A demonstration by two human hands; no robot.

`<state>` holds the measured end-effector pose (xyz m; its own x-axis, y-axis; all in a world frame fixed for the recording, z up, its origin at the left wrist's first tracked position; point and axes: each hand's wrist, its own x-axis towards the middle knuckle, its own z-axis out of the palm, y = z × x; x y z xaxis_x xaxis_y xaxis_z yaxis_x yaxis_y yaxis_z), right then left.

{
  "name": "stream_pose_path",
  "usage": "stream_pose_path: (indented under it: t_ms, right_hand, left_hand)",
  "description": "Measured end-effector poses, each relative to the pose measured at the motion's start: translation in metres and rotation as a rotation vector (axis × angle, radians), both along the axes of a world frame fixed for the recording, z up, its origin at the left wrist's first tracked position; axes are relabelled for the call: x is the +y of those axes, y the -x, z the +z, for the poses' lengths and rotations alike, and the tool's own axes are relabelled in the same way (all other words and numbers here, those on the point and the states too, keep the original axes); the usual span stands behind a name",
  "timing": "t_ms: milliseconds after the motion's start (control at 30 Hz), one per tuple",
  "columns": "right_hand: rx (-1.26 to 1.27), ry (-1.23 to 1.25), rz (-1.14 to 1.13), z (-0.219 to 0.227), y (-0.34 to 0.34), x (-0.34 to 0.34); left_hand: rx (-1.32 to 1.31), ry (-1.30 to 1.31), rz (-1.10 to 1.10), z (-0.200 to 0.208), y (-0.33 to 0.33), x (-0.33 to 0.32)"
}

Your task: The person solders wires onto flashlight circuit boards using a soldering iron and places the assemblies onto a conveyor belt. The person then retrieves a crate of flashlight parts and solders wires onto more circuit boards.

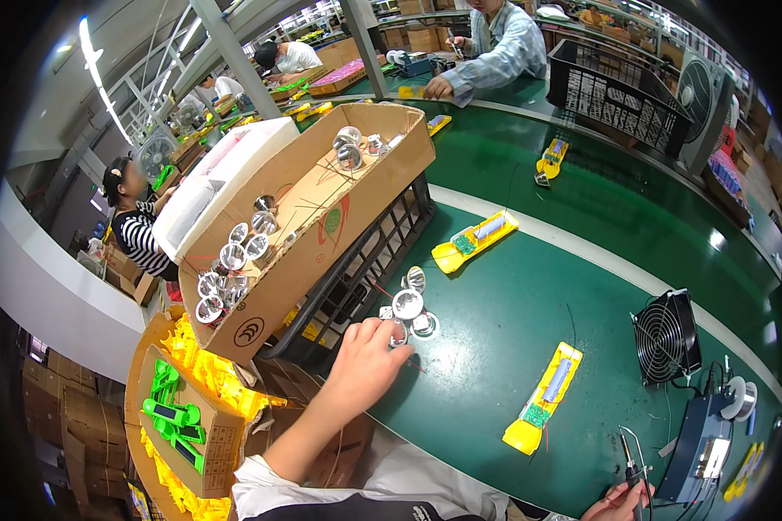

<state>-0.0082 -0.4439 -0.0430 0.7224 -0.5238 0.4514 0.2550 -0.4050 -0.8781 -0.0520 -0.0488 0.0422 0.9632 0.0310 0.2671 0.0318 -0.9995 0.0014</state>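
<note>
My left hand [367, 360] reaches over the green table with its fingers closed on a silver lamp reflector [398, 333], partly hidden by the fingertips. A small cluster of similar reflectors [407, 304] with thin wires lies right beside it. At the lower right, my right hand [617, 504] grips a soldering iron [630, 462], its tip pointing up and away. Between the hands lies a yellow flashlight housing [522, 436] with a blue-grey battery [559, 379] and a green circuit board [537, 416]. Another yellow housing [448, 258] rests farther back.
A cardboard tray [313, 227] of reflectors stands over a black crate [374, 260] at left. Boxes of yellow and green parts [172, 415] sit lower left. A black fan [666, 339], soldering station [699, 456] and solder spool [738, 399] stand right. Across the conveyor [634, 204], a co-worker's hand [439, 88] is busy.
</note>
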Motion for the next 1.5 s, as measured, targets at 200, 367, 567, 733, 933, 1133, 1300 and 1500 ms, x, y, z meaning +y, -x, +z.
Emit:
stream_pose_path:
  t_ms: [200,367,567,733,933,1133,1300,1500]
  right_hand:
    - [0.059,-0.518,0.039,0.008,0.002,0.008]
    - [0.047,-0.597,0.050,0.008,0.000,0.010]
    - [0.048,-0.571,0.187,0.003,0.001,0.001]
    - [0.042,-0.624,0.128,0.013,-0.001,0.014]
    - [0.064,-0.570,0.143,0.014,0.003,0.017]
    - [0.078,-0.564,0.203,0.030,0.012,0.027]
    - [0.080,-0.511,0.465,0.046,0.018,0.041]
    - [0.136,-0.415,0.446,0.049,0.009,0.063]
  left_hand:
    - [0.268,-0.127,-0.056,0.005,-0.008,0.012]
    - [0.225,-0.085,-0.149,0.006,-0.014,0.021]
    - [0.099,0.235,-0.195,-0.007,-0.004,-0.022]
    - [0.032,0.588,-0.334,-0.037,0.001,-0.081]
    - [0.002,0.609,-0.293,-0.051,-0.005,-0.106]
    - [-0.084,0.780,-0.125,-0.054,-0.012,-0.116]
    - [-0.137,0.902,-0.041,-0.049,-0.016,-0.126]
    - [-0.047,0.989,-0.027,-0.053,-0.016,-0.129]
